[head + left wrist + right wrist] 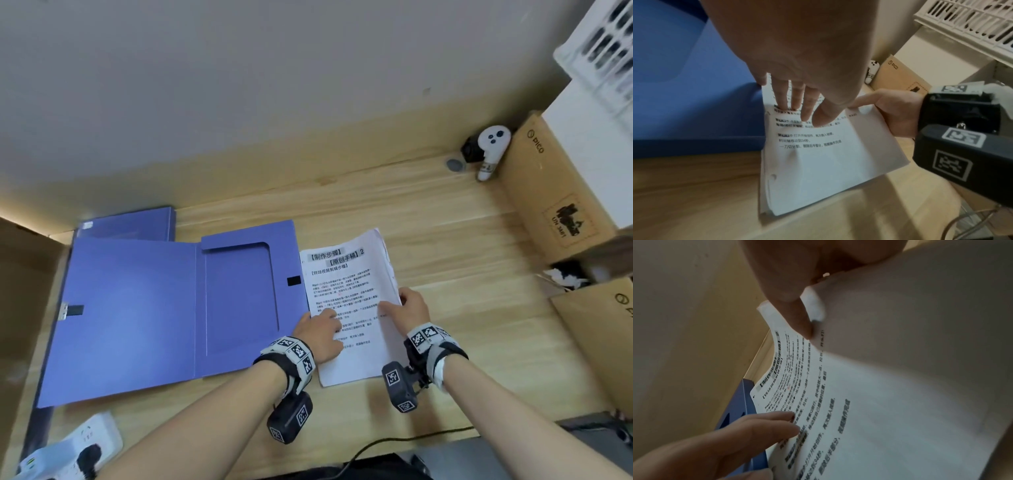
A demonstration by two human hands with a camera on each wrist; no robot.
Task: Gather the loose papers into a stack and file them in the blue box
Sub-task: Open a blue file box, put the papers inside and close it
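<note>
The paper stack (346, 284) lies on the wooden table just right of the open blue box (137, 308), printed page up. My left hand (320, 330) rests on the stack's left edge; in the left wrist view its fingers (795, 97) and thumb lie straight on the top sheet of the paper stack (818, 170), beside the blue box (684, 97). My right hand (409, 308) pinches the stack's right edge. The right wrist view shows its thumb (795, 313) on top of the paper stack (879, 402), whose edge curls upward, with the left hand (766, 426) and blue box (740, 408) beyond.
Cardboard boxes (555, 192) stand along the table's right side, with another (603, 335) nearer me. A white controller (489, 150) leans at the back right, below a white crate (603, 44). A power strip (78, 445) and a black cable (394, 442) lie at the front edge.
</note>
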